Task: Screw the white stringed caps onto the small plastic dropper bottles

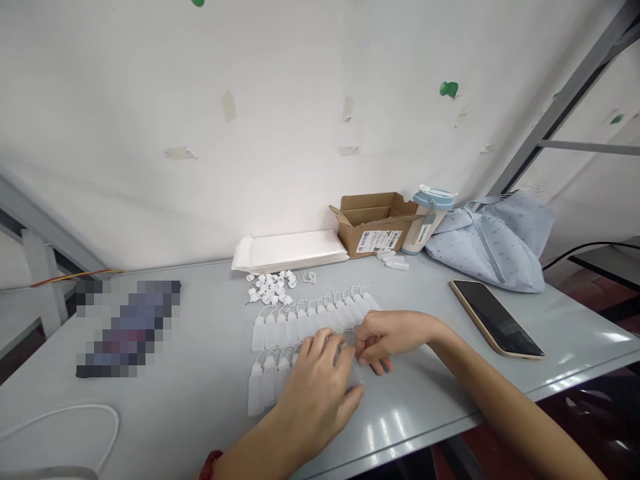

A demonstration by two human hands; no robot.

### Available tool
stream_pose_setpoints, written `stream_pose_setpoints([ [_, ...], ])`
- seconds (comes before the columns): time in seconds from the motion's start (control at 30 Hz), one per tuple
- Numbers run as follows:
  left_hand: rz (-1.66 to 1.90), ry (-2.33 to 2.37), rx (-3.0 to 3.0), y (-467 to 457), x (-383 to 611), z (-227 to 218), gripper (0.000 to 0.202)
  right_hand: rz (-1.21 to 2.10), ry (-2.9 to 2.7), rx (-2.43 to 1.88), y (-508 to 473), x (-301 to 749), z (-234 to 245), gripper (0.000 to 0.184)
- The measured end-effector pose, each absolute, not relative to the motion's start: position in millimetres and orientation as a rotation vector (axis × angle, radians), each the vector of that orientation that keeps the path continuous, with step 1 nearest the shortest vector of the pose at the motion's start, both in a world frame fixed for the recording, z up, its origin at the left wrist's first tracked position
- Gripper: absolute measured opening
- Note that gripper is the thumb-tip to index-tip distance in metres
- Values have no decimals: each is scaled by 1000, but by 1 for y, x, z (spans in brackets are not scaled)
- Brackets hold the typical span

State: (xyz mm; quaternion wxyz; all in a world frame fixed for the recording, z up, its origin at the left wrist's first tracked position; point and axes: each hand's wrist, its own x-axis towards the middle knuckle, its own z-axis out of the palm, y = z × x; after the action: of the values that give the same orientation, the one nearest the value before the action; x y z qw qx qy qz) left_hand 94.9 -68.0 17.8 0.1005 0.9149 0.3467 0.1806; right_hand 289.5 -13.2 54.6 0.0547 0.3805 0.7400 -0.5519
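Small translucent plastic bottles with thin looped straps lie in two rows on the grey table. The back row of bottles (310, 323) is in full sight, while the front row of bottles (263, 387) runs under my left hand (320, 380). That hand rests over its right part, palm down, fingers extended and thumb apart. Just right of it, my right hand (387, 337) is closed, its fingers curled together close to the bottle necks; what they pinch is hidden. Behind the rows sits a pile of small white caps (273, 288).
At the back stand a stack of white padded envelopes (295, 250), an open cardboard box (377, 230) and a tumbler (425, 223). Loose clear bottles (395, 262) lie before the box. A blue cloth bag (493, 247) and a phone (495, 319) are right; a pixelated item (130, 330) lies left.
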Motion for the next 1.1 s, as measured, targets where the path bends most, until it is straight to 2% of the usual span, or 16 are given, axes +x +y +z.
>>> stream_pose_setpoints([
  [0.57,558,1018,2679,-71,94,15,33,-1730,2329,1195,-9,305,61,18],
  [0.77,780,1107,2708,-44,92,33,21,-1737,2512,1380,-6,312,67,18],
  [0.83,695,1285,2735,-16,91,39,23,-1455,2671,1667,0,317,66,17],
  [0.87,630,1427,2718,0,91,41,23,-1203,2726,1852,4,320,65,16],
  [0.93,514,1593,2682,30,92,42,23,-492,2681,2195,14,330,60,16],
  [0.97,499,1619,2679,42,94,41,25,-355,2618,2280,19,336,57,17],
  [1.1,425,1701,2669,67,105,32,22,-138,2451,2407,35,362,45,22],
])
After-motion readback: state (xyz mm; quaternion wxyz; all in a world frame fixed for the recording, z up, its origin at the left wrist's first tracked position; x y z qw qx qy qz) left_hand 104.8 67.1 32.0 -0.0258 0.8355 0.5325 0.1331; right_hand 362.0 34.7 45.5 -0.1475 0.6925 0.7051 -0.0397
